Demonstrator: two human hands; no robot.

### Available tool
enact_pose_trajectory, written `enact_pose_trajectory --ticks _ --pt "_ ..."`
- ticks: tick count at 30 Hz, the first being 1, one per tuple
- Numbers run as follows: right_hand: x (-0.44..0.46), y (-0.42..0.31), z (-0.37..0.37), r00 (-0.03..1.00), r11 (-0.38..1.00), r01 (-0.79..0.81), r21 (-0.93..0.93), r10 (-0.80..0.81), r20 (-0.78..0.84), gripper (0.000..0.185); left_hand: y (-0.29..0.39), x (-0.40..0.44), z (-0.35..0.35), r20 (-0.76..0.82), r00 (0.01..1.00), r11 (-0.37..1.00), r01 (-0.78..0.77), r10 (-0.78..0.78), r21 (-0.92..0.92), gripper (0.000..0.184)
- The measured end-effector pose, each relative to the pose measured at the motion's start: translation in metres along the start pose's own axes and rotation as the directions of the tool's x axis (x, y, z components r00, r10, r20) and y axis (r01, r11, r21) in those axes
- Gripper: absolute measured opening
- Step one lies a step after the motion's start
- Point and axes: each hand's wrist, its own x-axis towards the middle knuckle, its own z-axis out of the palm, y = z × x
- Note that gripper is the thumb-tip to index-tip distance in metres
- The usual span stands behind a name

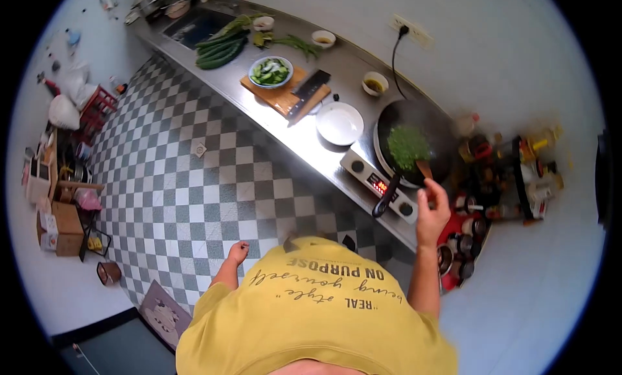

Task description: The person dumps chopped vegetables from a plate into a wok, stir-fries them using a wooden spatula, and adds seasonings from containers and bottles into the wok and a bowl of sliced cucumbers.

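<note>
My right hand (433, 210) is closed around the handle of a wooden spatula (424, 170), whose blade reaches into a dark wok (435, 119). Chopped green vegetables (407, 147) lie in the wok, and steam rises from it. The wok sits on an electric cooker (377, 184) with lit red digits, its black handle (387, 197) pointing toward me. Low at my side, over the floor, my left hand (239, 252) hangs with its fingers curled in and nothing visible in them. A white plate (340, 123) lies left of the cooker.
A cleaver (310, 93) and a bowl of cut cucumber (271, 72) rest on a wooden cutting board (280, 101). Whole cucumbers (221, 51) lie near the sink (199, 26). A small sauce bowl (374, 84) stands behind the plate. Jars (463, 244) crowd the right end.
</note>
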Motion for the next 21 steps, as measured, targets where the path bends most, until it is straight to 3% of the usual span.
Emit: enact_pose_trajectory --ticks 2,4,7,14,15,17,19,20,21 --pt "-0.009 -0.021 0.022 0.990 0.971 -0.094 0.219 0.067 0.128 0.024 0.020 -0.011 -0.003 0.020 0.999 0.999 0.034 -0.033 -0.012 0.023" --pt "-0.016 -0.033 0.047 0.968 0.963 0.079 0.259 -0.137 0.212 0.020 0.010 -0.006 -0.006 -0.023 1.000 0.999 0.015 -0.014 0.042 0.023" --pt "-0.035 -0.038 0.089 0.879 0.849 -0.306 0.431 0.078 0.470 0.016 -0.009 0.006 -0.020 -0.044 0.999 0.996 0.004 0.000 0.089 0.024" --pt "-0.029 -0.065 0.194 0.870 0.914 -0.160 0.374 -0.049 0.490 0.020 -0.059 0.047 -0.077 -0.079 0.996 0.997 0.036 -0.031 0.061 0.026" --pt "-0.028 -0.073 0.213 0.856 0.897 -0.223 0.383 -0.008 0.517 0.023 -0.052 0.049 -0.094 -0.087 0.995 0.997 0.059 -0.055 0.048 0.024" --pt "-0.032 -0.073 0.259 0.812 0.925 -0.199 0.323 -0.029 0.583 0.024 -0.041 0.060 -0.136 -0.091 0.987 0.991 -0.130 0.131 0.017 0.023" --pt "-0.037 -0.087 0.297 0.796 0.925 -0.161 0.345 -0.085 0.599 0.031 -0.110 0.124 -0.163 -0.068 0.982 0.944 -0.187 0.175 -0.271 0.022" --pt "-0.036 -0.106 0.305 0.768 0.927 -0.181 0.327 -0.075 0.636 0.031 -0.118 0.135 -0.177 -0.054 0.987 0.968 -0.159 0.152 -0.192 0.022" --pt "-0.043 -0.104 0.325 0.801 0.917 -0.082 0.390 -0.172 0.573 0.028 -0.121 0.145 -0.193 -0.056 0.990 0.985 -0.132 0.127 -0.114 0.021"
